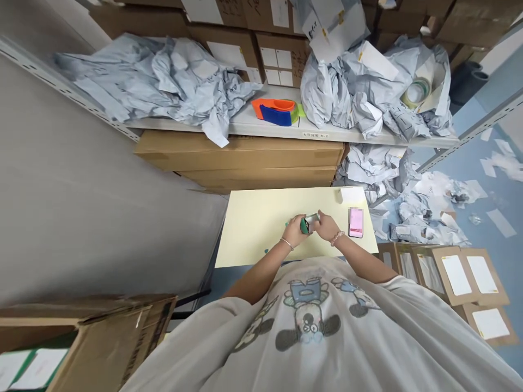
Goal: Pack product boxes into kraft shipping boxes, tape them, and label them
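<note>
Green-and-silver cylinder (309,223) clamped between left grip (294,230) and right grip (328,226), fingers closed round it, over middle of pale yellow table (253,228). Thin bangle (286,244) on left wrist, beaded bracelet (337,237) on right. Pink phone (356,222) flat on smooth tabletop, just beside right grip. Upper left, crumpled pale blue plastic mailers (180,81) heaped on metal shelf (253,128); cardboard boxes (239,152) below. Right, blue floor (506,201) littered with crumpled white paper (441,196).
</note>
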Demonstrator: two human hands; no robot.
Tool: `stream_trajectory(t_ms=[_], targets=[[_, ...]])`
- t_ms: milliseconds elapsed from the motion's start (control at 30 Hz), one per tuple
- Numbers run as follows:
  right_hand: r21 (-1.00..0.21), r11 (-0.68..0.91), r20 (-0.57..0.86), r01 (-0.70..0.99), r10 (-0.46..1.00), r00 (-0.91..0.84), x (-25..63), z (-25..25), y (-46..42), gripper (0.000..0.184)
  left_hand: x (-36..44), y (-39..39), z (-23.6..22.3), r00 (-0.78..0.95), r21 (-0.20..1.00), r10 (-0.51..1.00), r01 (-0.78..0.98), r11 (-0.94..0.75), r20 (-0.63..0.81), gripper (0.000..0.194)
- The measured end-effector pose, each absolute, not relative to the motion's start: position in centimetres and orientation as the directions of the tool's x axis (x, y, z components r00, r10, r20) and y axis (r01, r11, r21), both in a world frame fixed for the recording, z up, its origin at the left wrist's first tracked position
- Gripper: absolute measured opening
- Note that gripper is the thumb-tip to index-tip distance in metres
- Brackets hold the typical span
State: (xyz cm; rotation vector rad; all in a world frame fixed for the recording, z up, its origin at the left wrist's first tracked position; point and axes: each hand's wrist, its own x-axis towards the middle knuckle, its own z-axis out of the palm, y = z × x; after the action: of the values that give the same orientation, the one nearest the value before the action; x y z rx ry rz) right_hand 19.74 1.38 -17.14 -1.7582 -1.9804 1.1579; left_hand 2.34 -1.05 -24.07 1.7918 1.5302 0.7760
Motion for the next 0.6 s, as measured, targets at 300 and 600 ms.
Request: stream_trajectory(t_ms=[300, 600], targets=[[-0.854, -0.515, -0.507, 0.076, 0.856, 0.104, 17.7, -22.0, 5.9, 0.026, -0.8, -1.4, -26.8, -0.056, 0.897, 0.998, 0.439, 0.055, -0.034, 0.068], [-0.784, -0.522, -0.517, 0.335, 0.849, 0.112, 13.8, -23.8, 4.3, 0.038, -4.1, -0.4, -22.1, 0.118, 0.619, 0.972, 0.785, 0.035, -0.204, 0.042]])
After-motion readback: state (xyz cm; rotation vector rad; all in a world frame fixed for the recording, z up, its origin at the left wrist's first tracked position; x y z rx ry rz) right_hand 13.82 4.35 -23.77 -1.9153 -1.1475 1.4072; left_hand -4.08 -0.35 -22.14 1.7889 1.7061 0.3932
